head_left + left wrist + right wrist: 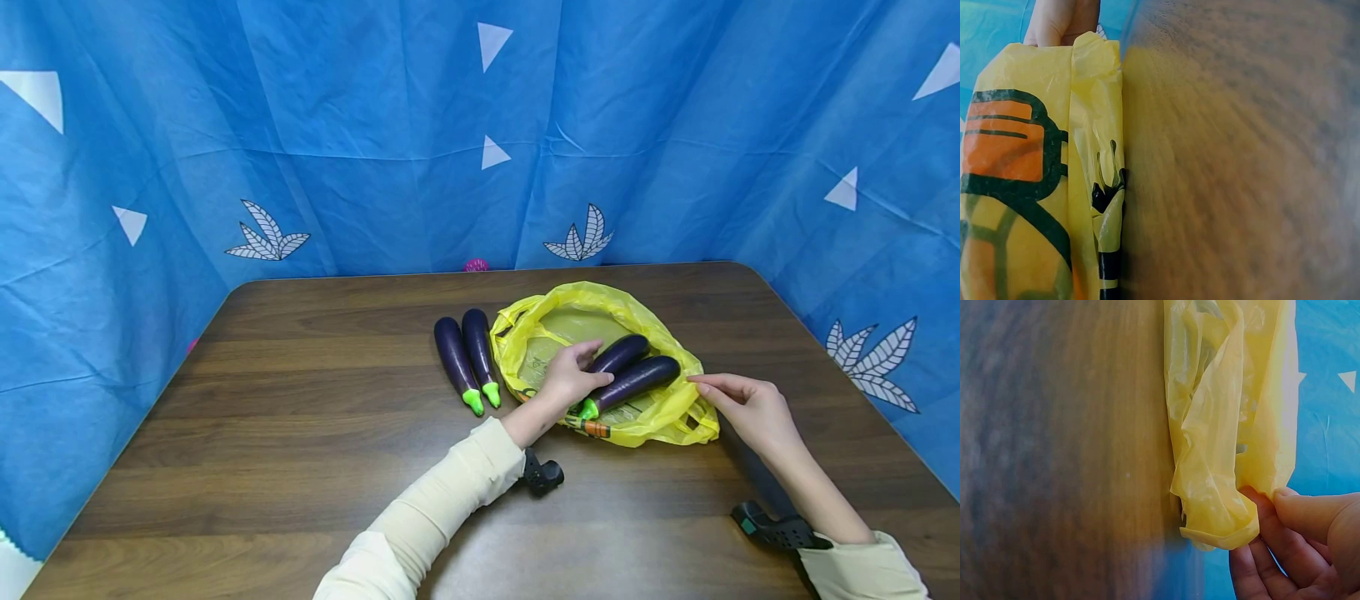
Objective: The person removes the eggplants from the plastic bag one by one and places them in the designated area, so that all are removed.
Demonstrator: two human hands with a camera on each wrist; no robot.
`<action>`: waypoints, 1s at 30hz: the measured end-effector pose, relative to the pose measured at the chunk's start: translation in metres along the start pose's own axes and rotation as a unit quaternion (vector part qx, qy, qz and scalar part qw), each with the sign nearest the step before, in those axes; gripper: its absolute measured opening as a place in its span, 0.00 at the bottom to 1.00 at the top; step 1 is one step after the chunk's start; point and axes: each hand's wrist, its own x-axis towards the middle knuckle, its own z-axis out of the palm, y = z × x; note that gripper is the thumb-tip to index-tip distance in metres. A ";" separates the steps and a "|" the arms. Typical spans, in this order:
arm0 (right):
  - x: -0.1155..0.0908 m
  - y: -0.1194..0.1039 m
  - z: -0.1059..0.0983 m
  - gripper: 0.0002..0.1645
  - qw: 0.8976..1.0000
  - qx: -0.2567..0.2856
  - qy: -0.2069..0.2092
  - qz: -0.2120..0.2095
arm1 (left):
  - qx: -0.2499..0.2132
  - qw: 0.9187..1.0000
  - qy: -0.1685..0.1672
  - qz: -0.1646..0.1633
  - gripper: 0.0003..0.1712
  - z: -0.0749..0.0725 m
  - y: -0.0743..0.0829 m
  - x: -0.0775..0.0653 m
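A yellow plastic bag [675, 427] lies opened out on the table, its rim rolled into a ring. Two dark purple eggplants with green stems rest inside it, a nearer eggplant [641, 377] and a farther eggplant [624, 352]. My left hand [572, 375] reaches over the near rim into the bag, thumb and fingers spread beside the eggplants' stem ends. On the right, my right hand [757, 408] pinches the rim between thumb and fingers, as the right wrist view also shows at the bag edge [1219, 512]. Bag plastic [1016, 150] fills the left wrist view's left side.
Two more eggplants, an outer eggplant [454, 358] and an inner eggplant [477, 346], lie side by side just left of the bag. The brown wooden table [315, 433] ends at the back against a blue curtain [375, 125].
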 end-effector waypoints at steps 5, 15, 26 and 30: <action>0.000 0.000 0.001 0.18 1.000 0.000 0.003 0.002 | -0.011 1.000 -0.005 -0.001 0.29 0.000 0.001 0.000; 0.001 0.000 0.000 0.16 1.000 0.004 -0.001 0.004 | -0.001 1.000 -0.004 0.001 0.26 -0.001 0.001 -0.001; 0.000 0.000 0.001 0.18 1.000 0.008 0.003 0.003 | 0.008 1.000 0.001 -0.002 0.24 -0.001 0.000 0.000; 0.000 0.000 0.002 0.18 1.000 0.004 0.003 0.003 | 0.010 1.000 0.004 -0.004 0.24 -0.001 0.000 0.000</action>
